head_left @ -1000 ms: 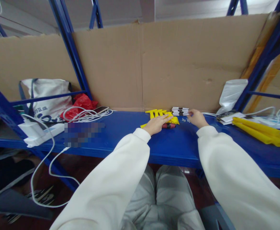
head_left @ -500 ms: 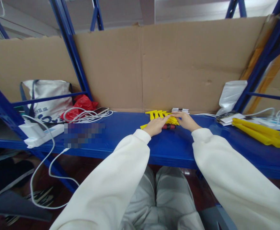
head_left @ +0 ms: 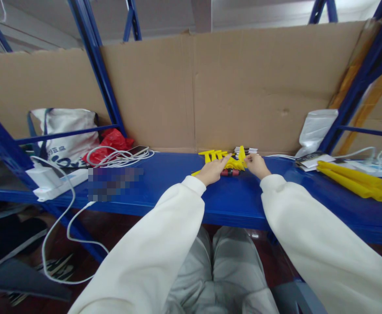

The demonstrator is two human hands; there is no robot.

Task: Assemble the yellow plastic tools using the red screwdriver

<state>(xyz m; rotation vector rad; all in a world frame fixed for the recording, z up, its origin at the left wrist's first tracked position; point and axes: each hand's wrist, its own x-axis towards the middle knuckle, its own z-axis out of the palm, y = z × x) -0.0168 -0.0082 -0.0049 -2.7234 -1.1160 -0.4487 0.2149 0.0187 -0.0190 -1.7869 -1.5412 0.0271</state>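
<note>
Several yellow plastic pieces [head_left: 213, 155] lie bunched at the back of the blue shelf, some T-shaped. My left hand [head_left: 210, 171] reaches over them from the left, fingers stretched out and touching the pile. On its right side, my right hand [head_left: 256, 165] pinches a small yellow fin-shaped piece [head_left: 241, 154] and holds it upright beside the others. A dark red rod with black bands [head_left: 231, 172] lies just in front of the pile, its left end hidden by my left hand. Small white-and-black items [head_left: 251, 150] rest behind.
Long yellow pieces [head_left: 357, 183] and a white pouch [head_left: 318, 128] are at the right. At the left stand a cloth bag [head_left: 68, 126], a red plastic bag [head_left: 117, 139], coiled white cable [head_left: 119, 160] and a power strip [head_left: 63, 185]. Cardboard [head_left: 243, 87] closes off the back.
My right hand has drawn back slightly to the right and now holds up a yellow piece; before, its fingers lay over the pile. My left hand has barely moved.
</note>
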